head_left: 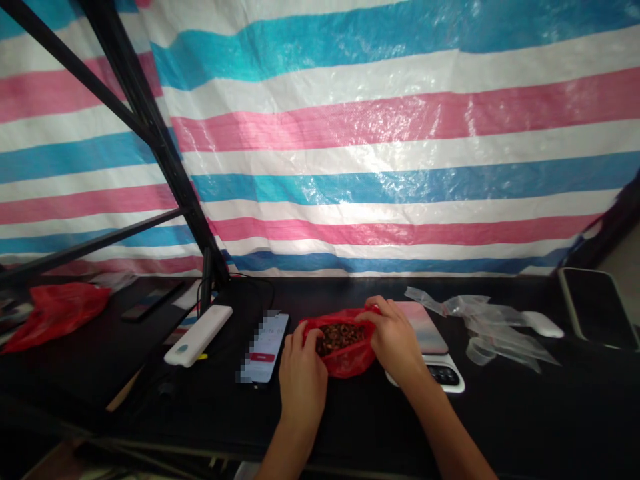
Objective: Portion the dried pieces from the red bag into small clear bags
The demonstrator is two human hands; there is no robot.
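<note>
Both bare arms reach forward and low, the two hands a little apart and turned in toward each other. The left forearm angles slightly inward, running almost straight through the wrist into the left hand, its back up, fingers bent and thumb tucked close in a grip. The right forearm slants in more steeply, and the right hand curls its fingers inward, pinching.

The plastic bag is red, the small pieces inside it mottled brown. The digital scale is white with a pinkish plate. The desk is black; blue, white and pink stripes band the tarpaulin.
</note>
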